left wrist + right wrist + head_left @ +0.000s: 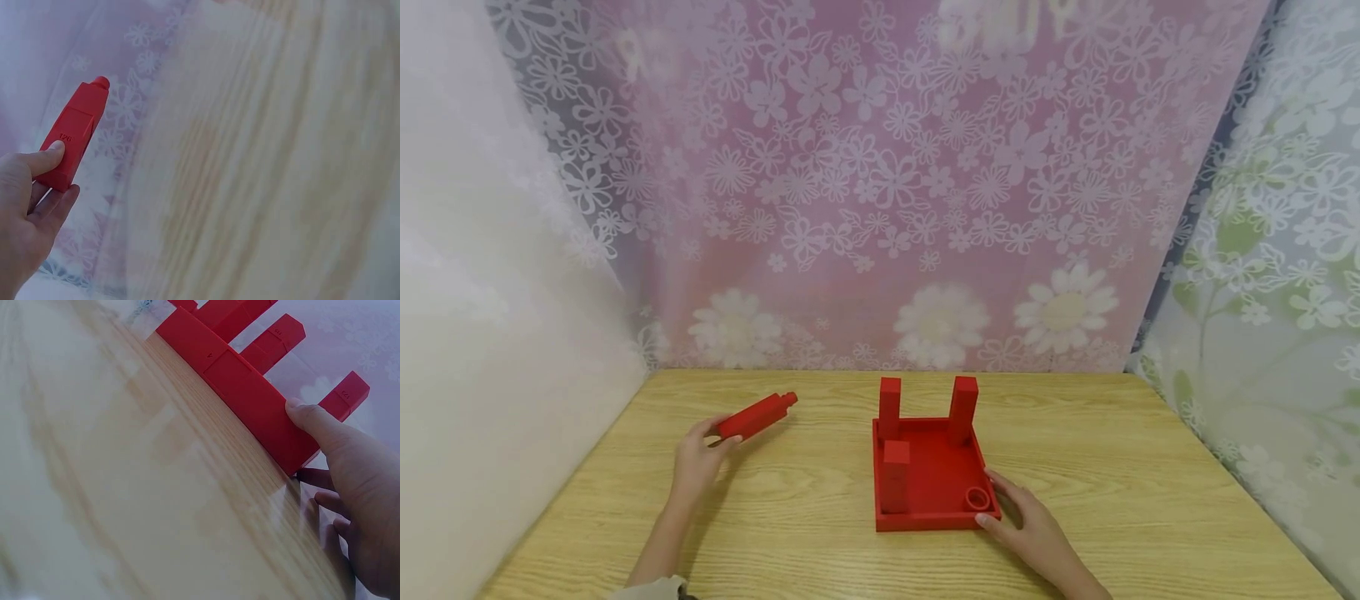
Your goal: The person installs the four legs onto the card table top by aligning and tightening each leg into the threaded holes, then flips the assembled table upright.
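Note:
Between thumb and fingers my left hand [700, 458] pinches one end of a red square leg [758, 415], raised at the left of the table. Its other end narrows to a round peg, and the left wrist view shows a small number embossed on its side. A shallow red square tray [936, 522] lies on the table with red legs standing at three corners. An open red ring [977, 499] marks the near right corner, which my right hand [1033, 533] grips, thumb on the front wall and fingers along the right side.
The wood-grain table [805, 550] reaches back to a pink flowered curtain [880, 208]. A pale sheet [497, 292] hangs on the left and a flowered one [1285, 333] on the right. Among the tray's legs, the front left one [896, 475] stands nearest me.

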`<state>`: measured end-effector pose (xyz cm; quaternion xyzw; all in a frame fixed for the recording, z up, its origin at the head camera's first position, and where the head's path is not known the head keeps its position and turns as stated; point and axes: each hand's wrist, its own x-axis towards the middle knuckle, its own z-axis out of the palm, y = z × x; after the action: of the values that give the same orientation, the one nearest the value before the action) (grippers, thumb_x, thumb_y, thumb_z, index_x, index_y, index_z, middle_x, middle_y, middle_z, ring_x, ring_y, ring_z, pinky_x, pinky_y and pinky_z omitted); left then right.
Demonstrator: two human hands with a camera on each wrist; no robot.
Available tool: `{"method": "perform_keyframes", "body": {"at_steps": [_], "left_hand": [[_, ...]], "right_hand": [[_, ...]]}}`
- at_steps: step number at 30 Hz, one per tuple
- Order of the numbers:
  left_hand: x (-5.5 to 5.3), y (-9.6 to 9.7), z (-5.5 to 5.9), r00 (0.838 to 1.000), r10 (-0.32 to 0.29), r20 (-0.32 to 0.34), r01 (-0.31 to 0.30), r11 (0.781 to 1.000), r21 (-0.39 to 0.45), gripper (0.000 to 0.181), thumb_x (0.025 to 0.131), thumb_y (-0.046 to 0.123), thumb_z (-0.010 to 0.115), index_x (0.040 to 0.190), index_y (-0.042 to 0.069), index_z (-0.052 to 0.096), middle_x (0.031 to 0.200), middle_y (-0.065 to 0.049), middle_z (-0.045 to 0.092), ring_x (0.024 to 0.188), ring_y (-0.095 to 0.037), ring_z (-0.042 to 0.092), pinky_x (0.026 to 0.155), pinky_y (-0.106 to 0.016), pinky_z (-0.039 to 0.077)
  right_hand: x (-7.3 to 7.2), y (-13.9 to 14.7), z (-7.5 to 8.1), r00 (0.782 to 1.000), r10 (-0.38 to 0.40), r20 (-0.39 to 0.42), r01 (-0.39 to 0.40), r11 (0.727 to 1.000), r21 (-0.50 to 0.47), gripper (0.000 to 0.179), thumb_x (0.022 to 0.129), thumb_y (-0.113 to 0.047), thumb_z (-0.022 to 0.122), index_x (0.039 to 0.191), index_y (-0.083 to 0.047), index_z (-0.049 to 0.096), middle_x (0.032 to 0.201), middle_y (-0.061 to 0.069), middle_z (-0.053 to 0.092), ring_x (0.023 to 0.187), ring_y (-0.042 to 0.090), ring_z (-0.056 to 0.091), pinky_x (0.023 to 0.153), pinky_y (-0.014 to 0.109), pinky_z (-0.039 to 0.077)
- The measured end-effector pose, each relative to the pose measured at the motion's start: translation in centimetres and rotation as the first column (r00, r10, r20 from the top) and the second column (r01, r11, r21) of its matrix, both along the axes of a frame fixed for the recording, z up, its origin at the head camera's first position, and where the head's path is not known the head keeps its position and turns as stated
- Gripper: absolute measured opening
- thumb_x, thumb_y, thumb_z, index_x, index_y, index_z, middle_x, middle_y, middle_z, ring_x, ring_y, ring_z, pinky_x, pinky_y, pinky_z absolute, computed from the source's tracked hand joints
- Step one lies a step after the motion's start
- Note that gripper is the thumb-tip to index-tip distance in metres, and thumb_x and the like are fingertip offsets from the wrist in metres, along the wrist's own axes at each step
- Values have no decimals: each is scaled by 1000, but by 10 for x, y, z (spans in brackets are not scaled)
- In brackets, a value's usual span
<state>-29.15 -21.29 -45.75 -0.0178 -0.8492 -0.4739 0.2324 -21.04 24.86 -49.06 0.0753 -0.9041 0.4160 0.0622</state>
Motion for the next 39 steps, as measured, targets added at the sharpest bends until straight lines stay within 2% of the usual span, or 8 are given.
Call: {"method": "perform_keyframes", "body": {"at_steps": [5,11,19,29,39], "left_hand": [[7,10,10,1000,2,16,-4,997,83,40,75,1,74,113,-3,61,101,-20,61,96,-29,56,71,-23,50],[15,22,25,999,-18,35,11,983,182,40,76,0,73,113,-2,60,103,-19,58,97,-30,56,71,-18,49],[27,37,44,996,-81,35,71,969,238,41,77,1,73,116,-2,59,106,-19,55,97,-32,58,71,-21,50],[44,57,58,982,-181,45,156,930,333,41,78,8,73,116,0,60,106,-19,54,93,-31,61,71,-22,50],[54,81,74,969,-247,-24,237,889,392,40,76,5,74,114,-1,62,109,-17,55,92,-31,60,72,-25,51]], "right_hand": [[-1,0,-1,1000,4,-7,-4,1000,7,67,80,-45,67,137,-17,45,131,12,48,122,36,38,93,60,30],[-1,1,0,1000,10,-17,-9,1000,11,67,80,-44,67,136,-16,45,131,12,49,122,37,39,93,60,30],[0,1,1,1000,13,-16,-13,1000,0,66,80,-43,68,137,-16,45,130,12,50,121,36,40,93,60,30],[1,0,2,1000,8,-2,-8,1000,3,68,80,-43,68,137,-15,45,130,13,49,121,37,39,93,60,30],[0,0,2,1000,0,13,0,1000,8,69,79,-46,68,137,-16,45,131,12,48,122,36,38,94,59,30]]}}
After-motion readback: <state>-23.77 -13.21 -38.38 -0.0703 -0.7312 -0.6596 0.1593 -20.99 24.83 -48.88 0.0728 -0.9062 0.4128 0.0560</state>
